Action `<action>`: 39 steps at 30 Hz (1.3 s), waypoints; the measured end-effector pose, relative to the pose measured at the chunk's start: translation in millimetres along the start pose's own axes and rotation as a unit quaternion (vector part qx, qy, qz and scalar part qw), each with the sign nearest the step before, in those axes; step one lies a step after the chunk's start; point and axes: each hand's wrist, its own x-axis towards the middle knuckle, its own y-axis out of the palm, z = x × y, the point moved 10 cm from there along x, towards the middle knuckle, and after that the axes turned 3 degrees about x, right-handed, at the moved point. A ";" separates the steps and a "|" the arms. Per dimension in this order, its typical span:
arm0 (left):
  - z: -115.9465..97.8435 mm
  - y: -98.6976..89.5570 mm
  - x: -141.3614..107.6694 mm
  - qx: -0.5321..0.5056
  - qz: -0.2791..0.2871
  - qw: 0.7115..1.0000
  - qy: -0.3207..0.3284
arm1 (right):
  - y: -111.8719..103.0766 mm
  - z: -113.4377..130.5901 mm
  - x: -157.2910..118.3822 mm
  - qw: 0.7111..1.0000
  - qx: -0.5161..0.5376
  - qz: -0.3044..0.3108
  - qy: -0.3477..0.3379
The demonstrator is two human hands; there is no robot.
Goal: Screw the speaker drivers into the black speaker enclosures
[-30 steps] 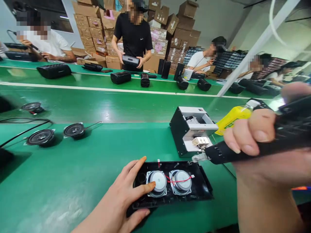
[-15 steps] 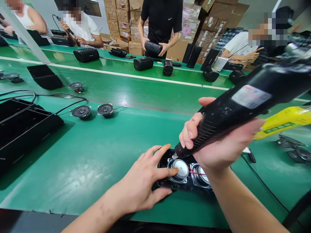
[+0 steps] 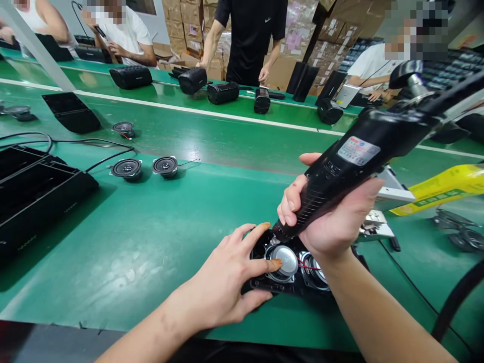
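My right hand (image 3: pixel 325 217) is shut around a black electric screwdriver (image 3: pixel 357 151), with a white label on its body. Its tip is down at the upper left of a black speaker panel (image 3: pixel 293 287), which lies on the green workbench (image 3: pixel 151 242). The tip itself is hidden among my fingers and the panel's parts. My left hand (image 3: pixel 223 280) holds the panel from the near side. Its fingers are spread around a silver speaker driver (image 3: pixel 285 262), and the thumb rests on the driver. A second driver (image 3: pixel 315 272) sits to the right, with red wire between them.
Loose speaker drivers (image 3: pixel 165 166) and a black cable (image 3: pixel 91 161) lie left of my hands, beside stacked black panels (image 3: pixel 38 194). A white-and-black machine (image 3: pixel 389 191) and a yellow packet (image 3: pixel 442 184) are on the right. Co-workers (image 3: pixel 249 40) stand beyond finished black speakers (image 3: pixel 223 93).
The screwdriver has swung from the right of the panel onto its upper left area. The view has turned left. A co-worker's speaker has gone from their hands to the bench.
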 end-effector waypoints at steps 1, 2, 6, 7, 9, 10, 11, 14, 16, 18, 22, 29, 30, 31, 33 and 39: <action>0.5 0.4 -0.2 -0.002 0.001 1.000 0.000 | -0.2 -0.6 0.3 1.000 0.002 -0.001 0.000; 1.0 0.5 -0.4 -0.003 0.001 1.000 -0.001 | 0.0 -1.0 0.6 1.000 0.004 0.001 -0.001; 1.5 0.7 -0.7 -0.005 0.000 1.000 -0.004 | 1.2 -1.8 0.3 1.000 0.010 0.010 0.000; 1.4 1.0 -0.5 -0.006 0.001 1.000 -0.004 | 1.8 -1.7 0.2 1.000 0.011 0.013 -0.001; 1.2 1.3 -0.1 -0.007 0.002 1.000 -0.004 | 2.4 -0.9 0.2 1.000 0.013 0.016 -0.003; 1.1 1.2 0.0 -0.007 0.002 1.000 -0.004 | 2.7 -0.4 0.4 1.000 0.015 0.018 -0.004; 1.1 1.0 0.0 -0.008 0.002 1.000 -0.004 | 2.9 -0.1 0.6 1.000 0.017 0.018 -0.004; 1.4 0.6 0.0 -0.009 0.002 1.000 -0.004 | 2.2 0.0 1.5 1.000 0.024 0.014 0.002; 2.1 0.9 0.4 -0.011 0.005 1.000 -0.006 | 2.0 0.0 1.8 1.000 0.025 0.012 0.003; 2.4 0.6 1.0 -0.011 0.005 1.000 -0.008 | 2.6 -0.1 1.4 1.000 0.023 0.014 0.001; 1.2 -0.3 1.1 -0.009 0.003 1.000 -0.006 | 4.0 -1.8 -0.2 1.000 0.013 0.018 0.000; 0.6 -0.1 -0.8 -0.003 0.002 1.000 -0.002 | 3.3 -7.3 -1.8 1.000 0.011 0.018 0.010; 0.9 0.2 -0.7 -0.002 0.003 1.000 -0.003 | 3.9 -8.0 -2.5 1.000 0.011 0.021 0.014; 1.4 0.8 -0.5 0.000 0.005 1.000 -0.004 | 4.4 -8.4 -3.4 1.000 0.011 0.023 0.016; 2.3 1.3 -0.2 0.001 0.007 1.000 -0.007 | 4.9 -7.7 -5.1 0.999 0.010 0.026 0.017; 2.9 1.3 0.4 0.001 0.009 1.000 -0.007 | 0.2 -3.0 -6.1 1.000 0.014 0.018 0.001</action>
